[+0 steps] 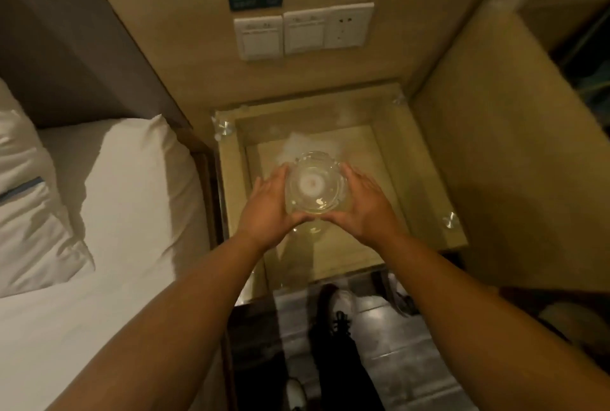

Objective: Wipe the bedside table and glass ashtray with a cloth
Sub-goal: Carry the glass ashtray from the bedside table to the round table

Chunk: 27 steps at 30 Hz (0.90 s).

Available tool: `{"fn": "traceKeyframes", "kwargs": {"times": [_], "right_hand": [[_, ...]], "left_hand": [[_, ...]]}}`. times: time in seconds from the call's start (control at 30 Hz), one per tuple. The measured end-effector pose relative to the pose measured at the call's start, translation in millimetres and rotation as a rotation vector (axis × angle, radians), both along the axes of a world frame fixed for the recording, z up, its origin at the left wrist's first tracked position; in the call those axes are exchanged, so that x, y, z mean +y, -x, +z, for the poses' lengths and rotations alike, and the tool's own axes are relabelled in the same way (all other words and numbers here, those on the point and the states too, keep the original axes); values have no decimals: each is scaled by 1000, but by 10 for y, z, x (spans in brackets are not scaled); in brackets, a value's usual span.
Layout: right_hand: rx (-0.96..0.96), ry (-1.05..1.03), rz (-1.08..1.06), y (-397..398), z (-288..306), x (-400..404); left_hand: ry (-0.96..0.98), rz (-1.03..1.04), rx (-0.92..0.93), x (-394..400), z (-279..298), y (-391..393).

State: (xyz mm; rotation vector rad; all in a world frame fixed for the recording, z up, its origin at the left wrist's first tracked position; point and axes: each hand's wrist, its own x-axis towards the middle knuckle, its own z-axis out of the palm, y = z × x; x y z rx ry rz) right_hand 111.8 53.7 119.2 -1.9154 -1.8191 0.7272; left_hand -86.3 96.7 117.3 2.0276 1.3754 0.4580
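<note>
- Glass ashtray, clear and round, cupped between both palms and held up over the middle of the bedside table.
- Left hand pressed against one side, right hand against the other, thumbs nearly meeting under the near edge.
- Can't tell if it's lifted or still touching the glass top, tbh.
- Just past the fingertips: whitish blurry patch, maybe a cloth, maybe glare.
- Further out: wall switches above, white pillow off beside the left arm.
</note>
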Motion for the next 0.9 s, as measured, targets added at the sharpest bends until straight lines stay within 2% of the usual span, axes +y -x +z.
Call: {"fn": "traceKeyframes", "kwargs": {"times": [0.23, 0.47, 0.7, 0.9], "right_hand": [[90, 66, -264, -672, 145, -1385], [71, 37, -438, -1495, 159, -2607], [77, -71, -603, -2530, 296, -3939], [-9, -155, -683, -3551, 419, -5044]], "left_hand": [[46, -213, -3, -1004, 80, -824], [49, -450, -29, -1852, 163, -1850], [80, -647, -61, -2927, 354, -3136], [50, -728, -62, -3899, 487, -4332]]}}
